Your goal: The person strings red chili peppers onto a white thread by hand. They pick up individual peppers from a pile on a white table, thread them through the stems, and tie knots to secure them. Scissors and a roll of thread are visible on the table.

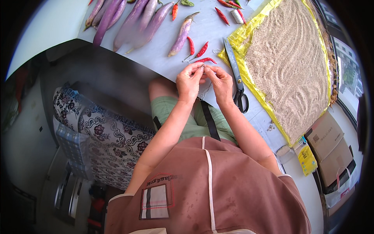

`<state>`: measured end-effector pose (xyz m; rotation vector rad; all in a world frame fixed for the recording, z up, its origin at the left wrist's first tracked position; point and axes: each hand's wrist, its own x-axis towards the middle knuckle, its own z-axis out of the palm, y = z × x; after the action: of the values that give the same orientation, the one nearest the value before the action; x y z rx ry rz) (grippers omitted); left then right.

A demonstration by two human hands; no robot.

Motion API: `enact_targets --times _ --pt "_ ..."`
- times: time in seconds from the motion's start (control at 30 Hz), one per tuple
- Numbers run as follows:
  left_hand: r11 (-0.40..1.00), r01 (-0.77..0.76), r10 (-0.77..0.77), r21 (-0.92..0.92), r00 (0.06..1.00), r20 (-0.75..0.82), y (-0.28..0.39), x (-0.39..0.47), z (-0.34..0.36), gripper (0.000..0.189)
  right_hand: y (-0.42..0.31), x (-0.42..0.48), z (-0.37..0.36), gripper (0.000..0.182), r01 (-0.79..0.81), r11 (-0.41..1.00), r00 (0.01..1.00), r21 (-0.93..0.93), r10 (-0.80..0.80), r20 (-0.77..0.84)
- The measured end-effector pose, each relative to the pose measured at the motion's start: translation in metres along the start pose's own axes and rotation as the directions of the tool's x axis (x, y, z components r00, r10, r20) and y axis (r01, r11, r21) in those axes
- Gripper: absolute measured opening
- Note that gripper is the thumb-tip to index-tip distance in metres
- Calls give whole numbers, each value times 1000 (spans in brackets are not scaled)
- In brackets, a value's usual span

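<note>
My left hand [189,80] and my right hand [219,82] meet at the table's near edge, fingertips pinched together on something small and thin. It is mostly hidden by the fingers; white thread [201,95] hangs just beneath them. Right beyond the fingertips lies a red chili pepper [206,60]. Two more chilies, one upright in view [191,46] and one slanted [202,49], rest close by, with white thread near their stems. To the right of my right hand lie large scissors [236,70] with black handles, blades pointing away from me.
Several purple eggplants [128,26] lie at the back left; a single eggplant [181,36] is nearer. A thread spool [236,16] sits among chilies. At right, yellow sheeting [257,86] holds spread grainy material [289,64]. Beyond are a yellow packet [305,158] and cardboard box [325,137]. A patterned sofa [111,137] stands left.
</note>
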<state>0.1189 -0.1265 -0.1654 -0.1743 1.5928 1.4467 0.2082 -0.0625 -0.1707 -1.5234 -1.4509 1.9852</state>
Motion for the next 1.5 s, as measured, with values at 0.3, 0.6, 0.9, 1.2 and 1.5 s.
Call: enact_targets --times 0.3,0.6,0.9,1.2,1.5 --pt "982 103 -92 -161 993 78 2 1 -7 17 -4 1 -2 17 40 952 999 -305 -36 20" --pt "976 127 -115 -174 990 79 1 2 -6 18 -35 -13 -11 15 390 453 898 -802 -380 222" --pt "976 90 -72 -198 993 95 4 5 -5 18 -43 -22 -25 17 482 283 866 -829 -298 401" --pt "985 82 -66 -149 992 109 10 5 -8 18 -60 -31 -33 10 478 402 862 -781 -386 329" --pt "950 191 -125 -248 957 261 21 0 -8 24 -68 -29 -32 14 396 586 913 -707 -335 233"
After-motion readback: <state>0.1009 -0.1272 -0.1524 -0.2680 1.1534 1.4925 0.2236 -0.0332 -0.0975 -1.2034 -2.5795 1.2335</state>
